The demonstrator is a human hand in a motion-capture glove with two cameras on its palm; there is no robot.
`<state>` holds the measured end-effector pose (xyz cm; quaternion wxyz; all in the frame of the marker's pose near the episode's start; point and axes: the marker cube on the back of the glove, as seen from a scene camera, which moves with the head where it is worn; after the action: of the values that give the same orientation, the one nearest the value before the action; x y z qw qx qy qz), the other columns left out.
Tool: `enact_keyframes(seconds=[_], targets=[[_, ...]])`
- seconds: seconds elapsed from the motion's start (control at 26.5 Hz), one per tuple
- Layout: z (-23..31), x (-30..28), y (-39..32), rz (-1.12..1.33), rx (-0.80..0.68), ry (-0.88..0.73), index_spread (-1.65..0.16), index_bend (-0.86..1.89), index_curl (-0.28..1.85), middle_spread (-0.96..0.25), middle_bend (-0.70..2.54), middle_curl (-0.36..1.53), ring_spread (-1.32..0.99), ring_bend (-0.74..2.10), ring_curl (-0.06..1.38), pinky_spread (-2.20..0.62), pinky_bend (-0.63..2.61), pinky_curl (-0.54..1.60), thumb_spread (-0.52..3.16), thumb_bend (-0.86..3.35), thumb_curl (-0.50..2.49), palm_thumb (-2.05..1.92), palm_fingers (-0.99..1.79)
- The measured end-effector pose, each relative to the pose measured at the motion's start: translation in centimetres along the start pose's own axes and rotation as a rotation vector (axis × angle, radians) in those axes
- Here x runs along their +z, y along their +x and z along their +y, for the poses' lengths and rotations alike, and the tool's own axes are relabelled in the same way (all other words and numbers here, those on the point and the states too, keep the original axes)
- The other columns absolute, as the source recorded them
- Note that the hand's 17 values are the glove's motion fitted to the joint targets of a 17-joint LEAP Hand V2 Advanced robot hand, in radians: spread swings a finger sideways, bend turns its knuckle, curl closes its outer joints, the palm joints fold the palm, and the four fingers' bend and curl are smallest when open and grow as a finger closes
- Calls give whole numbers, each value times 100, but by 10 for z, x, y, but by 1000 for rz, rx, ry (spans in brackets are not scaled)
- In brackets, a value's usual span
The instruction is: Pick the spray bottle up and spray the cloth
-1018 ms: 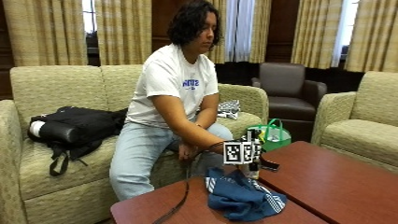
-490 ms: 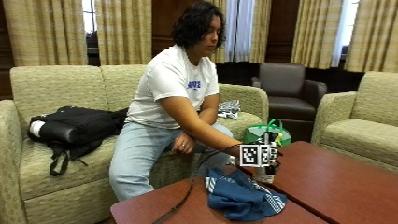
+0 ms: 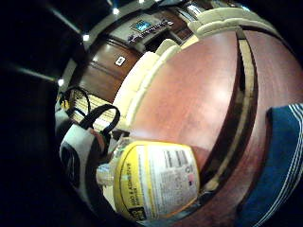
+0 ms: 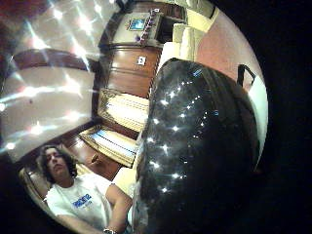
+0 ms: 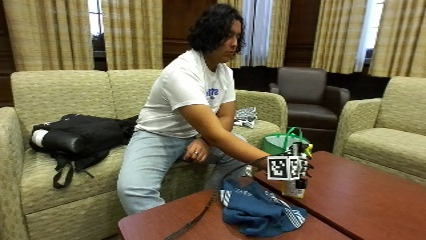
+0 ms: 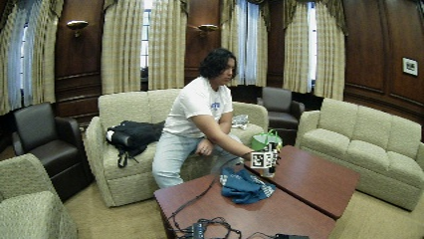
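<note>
Nearest you, the cloth point(image 5: 259, 212) lies crumpled on the tabletop point(image 5: 373, 195), blue with white stripes. Just behind it the bottle point(image 5: 295, 186) stands upright, long axis vertical, its base on the tabletop; which way the nozzle points cannot be told. Your right hand point(image 5: 293, 162) is at the bottle's upper part, mostly hidden, so whether your fingers close round it cannot be told. From the palm, the bottle's yellow label point(image 3: 156, 182) sits close, with the cloth beside it. Your bare left hand point(image 5: 196, 156) rests on your thigh. Behind, 1 green bag point(image 5: 283, 141) sits by the sofa point(image 5: 60, 95).
</note>
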<state>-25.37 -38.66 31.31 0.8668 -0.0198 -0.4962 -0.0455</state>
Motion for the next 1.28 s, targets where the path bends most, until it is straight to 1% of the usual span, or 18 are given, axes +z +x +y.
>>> enact_keyframes(seconds=[0.23,0.45,0.6,0.68,0.87,0.94,1.02,1.09,1.28], targets=[[-4,6,0,-17,13,-7,-25,47,61,-20,61,58,-21,72,50,-29,51,43,30,-3,88,88,138],[1,9,3,-33,88,-30,-25,46,61,-20,62,58,-21,70,50,-29,51,43,31,-3,88,88,136],[2,0,6,-3,130,-14,-25,43,61,-18,62,57,-20,66,48,-27,50,42,35,-4,88,85,130],[5,-4,5,3,151,-23,-26,41,61,-17,62,57,-18,63,47,-21,43,40,40,-4,87,84,119],[18,1,5,61,198,-115,-27,27,56,-17,62,56,-17,59,45,-12,32,38,63,-6,81,74,107],[21,1,4,110,202,-136,-28,22,54,-17,57,53,-17,55,44,-7,29,37,72,-6,76,69,98],[24,-1,2,143,205,-145,-30,17,53,-17,50,51,-17,52,44,-1,26,37,79,-7,72,65,81],[26,-6,-1,160,206,-143,-32,15,52,-17,44,49,-17,48,43,3,27,38,83,-6,69,62,71],[41,-15,-5,192,217,-165,-35,10,44,-15,30,44,-18,45,40,9,29,37,90,-5,61,57,60]])
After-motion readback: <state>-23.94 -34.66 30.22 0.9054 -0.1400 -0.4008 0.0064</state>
